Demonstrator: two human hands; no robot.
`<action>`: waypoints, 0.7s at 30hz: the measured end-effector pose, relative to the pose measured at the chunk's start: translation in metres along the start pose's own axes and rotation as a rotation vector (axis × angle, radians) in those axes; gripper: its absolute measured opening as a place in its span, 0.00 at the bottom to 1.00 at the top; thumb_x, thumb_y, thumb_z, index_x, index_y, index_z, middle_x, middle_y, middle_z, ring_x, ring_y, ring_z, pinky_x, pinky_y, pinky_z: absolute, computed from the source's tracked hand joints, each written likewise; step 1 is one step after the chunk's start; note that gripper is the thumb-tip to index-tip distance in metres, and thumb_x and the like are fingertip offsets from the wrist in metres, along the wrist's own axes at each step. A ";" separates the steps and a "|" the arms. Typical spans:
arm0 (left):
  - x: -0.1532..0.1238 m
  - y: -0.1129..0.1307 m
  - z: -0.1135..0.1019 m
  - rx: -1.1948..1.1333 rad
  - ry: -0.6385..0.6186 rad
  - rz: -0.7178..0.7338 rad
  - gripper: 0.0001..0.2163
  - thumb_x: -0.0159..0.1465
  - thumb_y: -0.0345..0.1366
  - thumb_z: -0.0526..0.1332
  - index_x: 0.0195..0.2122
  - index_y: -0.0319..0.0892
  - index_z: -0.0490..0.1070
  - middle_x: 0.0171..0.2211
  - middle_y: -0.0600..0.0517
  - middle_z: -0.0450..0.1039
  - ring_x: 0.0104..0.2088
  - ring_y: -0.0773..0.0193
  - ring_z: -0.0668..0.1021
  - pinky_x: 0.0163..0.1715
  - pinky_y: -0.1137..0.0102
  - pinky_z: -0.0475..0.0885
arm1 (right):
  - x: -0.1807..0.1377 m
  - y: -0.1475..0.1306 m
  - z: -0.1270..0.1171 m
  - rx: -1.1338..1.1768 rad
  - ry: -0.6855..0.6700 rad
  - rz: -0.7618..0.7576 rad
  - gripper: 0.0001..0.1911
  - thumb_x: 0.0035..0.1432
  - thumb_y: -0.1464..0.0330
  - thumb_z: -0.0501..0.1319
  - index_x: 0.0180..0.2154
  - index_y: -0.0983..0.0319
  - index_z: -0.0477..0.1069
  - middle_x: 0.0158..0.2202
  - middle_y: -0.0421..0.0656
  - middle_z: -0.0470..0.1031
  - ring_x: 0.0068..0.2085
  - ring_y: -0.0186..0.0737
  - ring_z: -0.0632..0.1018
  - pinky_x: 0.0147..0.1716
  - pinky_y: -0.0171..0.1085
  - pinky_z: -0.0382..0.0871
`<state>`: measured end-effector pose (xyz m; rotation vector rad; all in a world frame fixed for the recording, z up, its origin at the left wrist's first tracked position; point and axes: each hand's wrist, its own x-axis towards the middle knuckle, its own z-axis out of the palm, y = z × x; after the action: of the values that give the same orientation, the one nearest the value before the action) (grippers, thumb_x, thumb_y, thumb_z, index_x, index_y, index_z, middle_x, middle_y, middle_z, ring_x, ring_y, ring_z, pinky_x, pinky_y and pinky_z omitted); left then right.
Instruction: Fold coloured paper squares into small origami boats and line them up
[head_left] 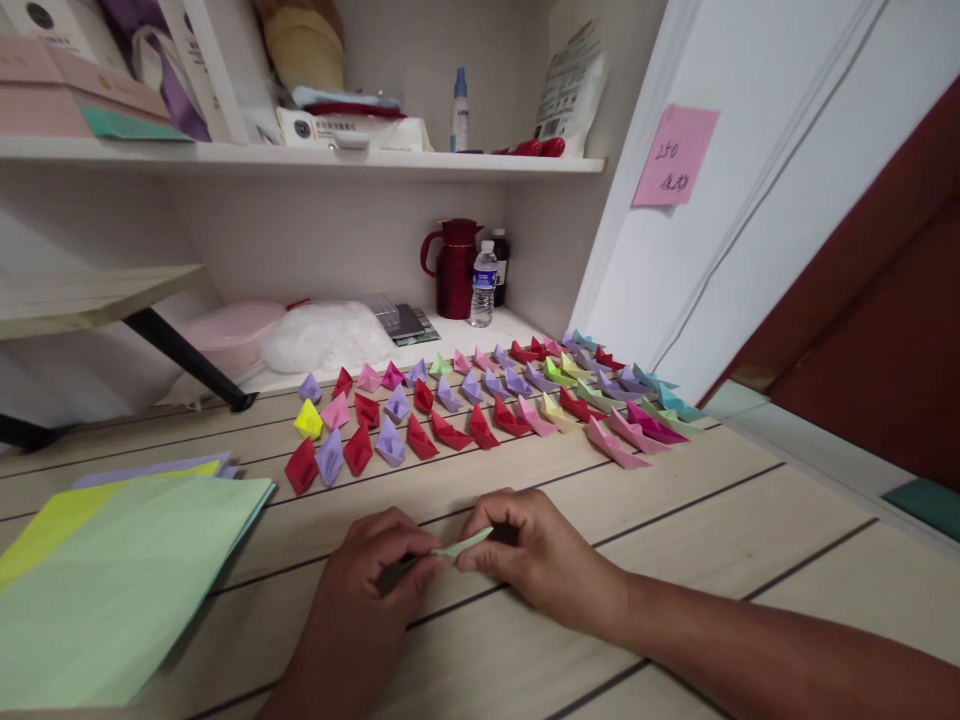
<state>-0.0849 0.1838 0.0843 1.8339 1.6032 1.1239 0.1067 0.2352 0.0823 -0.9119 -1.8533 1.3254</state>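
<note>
A small piece of folded pale green paper (466,543) is held just above the table between both hands. My left hand (367,575) pinches its left end between thumb and fingers. At the other end, my right hand (536,555) grips the paper the same way, its fingers curled. The paper appears thin and edge-on, so its full folded shape cannot be made out. Beyond the hands stand rows of folded paper boats, among them a red boat (358,450), a purple boat (391,442) and a pink boat (615,444).
Loose sheets of paper (112,590), green on top with yellow and purple beneath, lie at the left. Behind the wooden table (705,520) is a white shelf (300,158). A dark red jug (454,270) and a water bottle (484,285) stand there. A black table leg (187,355) rises at left.
</note>
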 end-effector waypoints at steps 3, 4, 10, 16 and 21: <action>0.000 -0.001 0.000 -0.027 -0.016 -0.013 0.03 0.56 0.38 0.65 0.27 0.50 0.79 0.28 0.54 0.76 0.33 0.62 0.78 0.34 0.70 0.72 | -0.001 -0.003 -0.002 0.005 -0.050 -0.024 0.16 0.56 0.57 0.67 0.26 0.63 0.73 0.20 0.34 0.62 0.25 0.31 0.63 0.25 0.31 0.57; 0.000 -0.001 0.000 -0.037 -0.025 -0.020 0.04 0.56 0.39 0.65 0.27 0.50 0.79 0.28 0.54 0.76 0.33 0.63 0.78 0.34 0.70 0.72 | -0.001 -0.004 -0.003 -0.013 -0.057 -0.048 0.16 0.58 0.56 0.65 0.27 0.62 0.74 0.21 0.35 0.63 0.26 0.32 0.64 0.27 0.32 0.58; 0.003 0.000 -0.001 -0.086 -0.082 -0.050 0.06 0.57 0.40 0.64 0.25 0.47 0.77 0.25 0.55 0.71 0.28 0.66 0.74 0.28 0.73 0.69 | -0.002 -0.006 -0.007 -0.154 -0.056 -0.185 0.22 0.65 0.53 0.56 0.25 0.61 0.72 0.21 0.36 0.63 0.29 0.36 0.67 0.37 0.36 0.63; 0.004 0.002 -0.002 -0.120 -0.144 -0.086 0.07 0.58 0.41 0.63 0.26 0.47 0.77 0.26 0.55 0.72 0.28 0.65 0.74 0.30 0.72 0.69 | -0.002 -0.005 -0.012 -0.058 -0.093 -0.126 0.29 0.68 0.51 0.49 0.21 0.61 0.67 0.22 0.38 0.64 0.30 0.37 0.71 0.35 0.35 0.67; 0.003 0.003 0.001 -0.022 -0.114 -0.013 0.05 0.57 0.37 0.64 0.25 0.48 0.79 0.25 0.55 0.73 0.27 0.64 0.75 0.26 0.71 0.68 | -0.004 -0.006 -0.008 -0.086 -0.026 -0.172 0.17 0.57 0.53 0.65 0.41 0.59 0.75 0.41 0.45 0.77 0.44 0.43 0.76 0.45 0.39 0.68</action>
<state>-0.0825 0.1863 0.0870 1.8358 1.5301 1.0088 0.1144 0.2341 0.0893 -0.7625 -1.9737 1.1660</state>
